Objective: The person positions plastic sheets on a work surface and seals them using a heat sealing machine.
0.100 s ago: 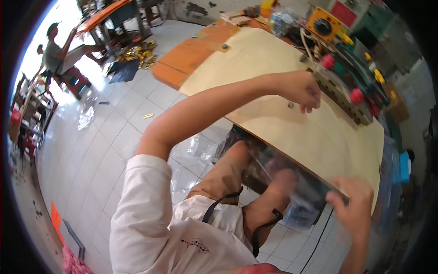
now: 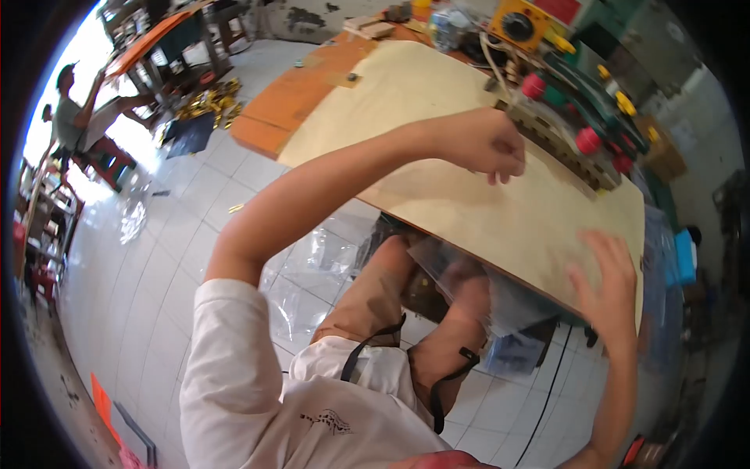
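Note:
My left hand (image 2: 491, 147) is over the cream sheet (image 2: 391, 94) covering the worktable, close to the long brass-coloured bar (image 2: 555, 144) of a green machine. Its fingers curl inward, and whatever they may hold is hidden. My right hand (image 2: 608, 285) is over the near right part of the sheet, fingers spread and slightly blurred, nothing visible in them. Below the table's front edge, clear plastic sheets (image 2: 512, 301) hang by my knees.
The green machine (image 2: 598, 109) with pink knobs stands along the table's far right side, near a yellow box (image 2: 516, 25) with a black dial. Clear plastic (image 2: 316, 262) lies on the tiled floor. Another person (image 2: 78, 113) sits at the far left.
My right hand has moved up and inward from the table's front edge onto the cream sheet, its fingers spreading. My left hand stays curled near the bar. The whole view has shifted slightly.

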The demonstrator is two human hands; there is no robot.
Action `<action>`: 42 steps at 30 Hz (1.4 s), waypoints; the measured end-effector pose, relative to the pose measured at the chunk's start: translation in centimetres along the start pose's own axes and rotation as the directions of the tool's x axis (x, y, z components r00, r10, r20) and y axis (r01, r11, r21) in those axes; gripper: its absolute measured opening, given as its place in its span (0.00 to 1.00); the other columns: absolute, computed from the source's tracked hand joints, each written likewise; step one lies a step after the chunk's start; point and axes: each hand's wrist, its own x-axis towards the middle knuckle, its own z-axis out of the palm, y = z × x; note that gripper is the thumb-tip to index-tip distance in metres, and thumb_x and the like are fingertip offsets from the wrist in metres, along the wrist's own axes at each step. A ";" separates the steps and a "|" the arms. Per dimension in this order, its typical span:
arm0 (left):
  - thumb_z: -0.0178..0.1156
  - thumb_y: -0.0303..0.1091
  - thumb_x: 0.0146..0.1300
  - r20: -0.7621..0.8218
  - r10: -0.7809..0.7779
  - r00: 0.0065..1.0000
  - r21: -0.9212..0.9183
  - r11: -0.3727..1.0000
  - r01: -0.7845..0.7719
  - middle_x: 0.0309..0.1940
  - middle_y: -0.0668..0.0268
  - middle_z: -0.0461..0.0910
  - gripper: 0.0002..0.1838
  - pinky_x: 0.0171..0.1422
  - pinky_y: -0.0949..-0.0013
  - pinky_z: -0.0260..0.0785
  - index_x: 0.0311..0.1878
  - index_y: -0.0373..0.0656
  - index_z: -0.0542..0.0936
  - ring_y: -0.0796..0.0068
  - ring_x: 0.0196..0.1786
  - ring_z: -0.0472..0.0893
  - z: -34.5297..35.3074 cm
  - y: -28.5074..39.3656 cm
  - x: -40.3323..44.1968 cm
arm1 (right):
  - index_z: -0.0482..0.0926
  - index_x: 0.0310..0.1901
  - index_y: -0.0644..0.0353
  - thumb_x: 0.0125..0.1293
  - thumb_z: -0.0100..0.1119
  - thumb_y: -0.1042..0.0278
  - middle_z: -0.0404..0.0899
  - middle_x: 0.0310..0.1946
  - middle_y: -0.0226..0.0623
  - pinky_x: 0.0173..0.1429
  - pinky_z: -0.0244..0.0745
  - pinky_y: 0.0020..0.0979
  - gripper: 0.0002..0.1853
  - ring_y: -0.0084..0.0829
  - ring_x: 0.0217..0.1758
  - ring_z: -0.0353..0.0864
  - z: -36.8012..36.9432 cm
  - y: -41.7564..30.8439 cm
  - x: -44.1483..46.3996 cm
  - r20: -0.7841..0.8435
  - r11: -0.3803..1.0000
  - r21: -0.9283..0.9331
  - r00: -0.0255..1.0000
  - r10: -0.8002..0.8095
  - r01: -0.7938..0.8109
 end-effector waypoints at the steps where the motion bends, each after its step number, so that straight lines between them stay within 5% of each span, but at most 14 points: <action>1: 0.61 0.35 0.66 -0.027 0.026 0.999 0.008 1.000 -0.025 0.30 0.60 0.86 0.12 0.38 0.72 0.78 0.41 0.33 0.84 0.72 0.32 0.86 0.3 0.4 0.0 | 0.77 0.55 0.65 0.53 0.68 0.72 0.80 0.49 0.50 0.61 0.71 0.42 0.25 0.49 0.55 0.78 -0.1 0.9 1.0 -0.120 0.998 -0.054 0.992 -0.036 0.030; 4: 0.60 0.33 0.66 -0.059 0.044 0.997 0.052 0.998 -0.041 0.29 0.59 0.86 0.12 0.37 0.72 0.78 0.40 0.32 0.84 0.72 0.31 0.86 0.7 2.1 -0.4 | 0.76 0.55 0.66 0.56 0.67 0.71 0.81 0.48 0.49 0.60 0.72 0.41 0.24 0.51 0.54 0.79 0.2 4.2 2.8 -0.145 0.998 -0.048 0.988 -0.047 0.040; 6: 0.61 0.33 0.66 -0.075 0.029 0.997 0.096 0.995 -0.021 0.29 0.59 0.86 0.11 0.37 0.72 0.78 0.40 0.33 0.84 0.72 0.31 0.86 0.7 2.7 -0.8 | 0.77 0.53 0.67 0.61 0.66 0.69 0.83 0.46 0.45 0.59 0.73 0.38 0.20 0.42 0.52 0.81 0.9 5.6 3.7 -0.009 0.972 0.233 1.000 0.020 -0.017; 12: 0.61 0.32 0.66 -0.076 0.105 0.992 0.128 0.987 -0.095 0.29 0.60 0.86 0.10 0.35 0.72 0.78 0.39 0.33 0.84 0.73 0.31 0.86 0.6 2.5 -1.6 | 0.81 0.40 0.68 0.67 0.62 0.69 0.81 0.28 0.30 0.41 0.74 0.25 0.09 0.19 0.33 0.78 2.2 7.1 4.6 0.325 0.713 0.619 0.934 0.147 -0.328; 18: 0.66 0.34 0.62 -0.052 0.030 0.998 0.234 0.972 -0.017 0.26 0.65 0.84 0.10 0.33 0.75 0.75 0.41 0.37 0.85 0.79 0.26 0.81 -1.1 2.2 -3.1 | 0.82 0.34 0.66 0.67 0.61 0.71 0.77 0.22 0.28 0.31 0.70 0.23 0.07 0.17 0.25 0.73 -0.3 3.8 3.5 0.157 0.784 0.551 0.959 0.238 -0.285; 21: 0.69 0.37 0.58 -0.008 0.021 1.000 0.343 0.939 -0.017 0.25 0.71 0.79 0.14 0.27 0.74 0.64 0.44 0.39 0.85 0.82 0.22 0.72 -2.1 3.2 -3.9 | 0.82 0.34 0.66 0.67 0.61 0.71 0.75 0.20 0.29 0.30 0.67 0.23 0.07 0.16 0.24 0.71 -1.7 2.7 3.1 0.049 0.866 0.456 0.977 0.206 -0.206; 30: 0.65 0.41 0.64 -0.041 0.178 0.983 0.429 0.892 -0.143 0.23 0.69 0.80 0.14 0.31 0.73 0.70 0.38 0.38 0.86 0.81 0.25 0.77 -1.0 6.7 -3.3 | 0.82 0.34 0.66 0.64 0.64 0.72 0.74 0.19 0.28 0.29 0.64 0.23 0.06 0.17 0.23 0.69 -5.0 0.9 3.5 -0.080 0.940 0.338 0.995 0.067 -0.036; 34: 0.62 0.45 0.68 -0.080 0.077 0.994 0.294 0.955 -0.050 0.20 0.68 0.80 0.18 0.29 0.75 0.70 0.33 0.38 0.85 0.81 0.25 0.79 -1.8 9.4 -3.4 | 0.83 0.33 0.65 0.62 0.66 0.71 0.75 0.19 0.26 0.28 0.63 0.22 0.06 0.15 0.23 0.70 -6.2 1.1 3.6 -0.097 0.903 0.424 0.988 0.117 -0.065; 38: 0.63 0.46 0.68 -0.148 0.021 0.989 0.461 0.886 0.050 0.21 0.68 0.80 0.19 0.27 0.77 0.69 0.32 0.37 0.84 0.83 0.23 0.78 -4.9 13.7 -4.5 | 0.84 0.32 0.63 0.62 0.68 0.68 0.78 0.21 0.25 0.26 0.63 0.20 0.07 0.14 0.24 0.73 -7.3 1.7 2.5 0.152 0.791 0.567 0.973 0.176 -0.231; 42: 0.68 0.46 0.64 -0.318 -0.013 0.948 0.534 0.824 0.191 0.28 0.66 0.83 0.19 0.30 0.76 0.69 0.43 0.39 0.77 0.84 0.29 0.78 -8.2 15.3 -5.4 | 0.84 0.33 0.64 0.63 0.67 0.67 0.79 0.22 0.26 0.25 0.67 0.20 0.08 0.14 0.25 0.74 -6.6 3.2 1.8 0.314 0.705 0.622 0.933 0.174 -0.341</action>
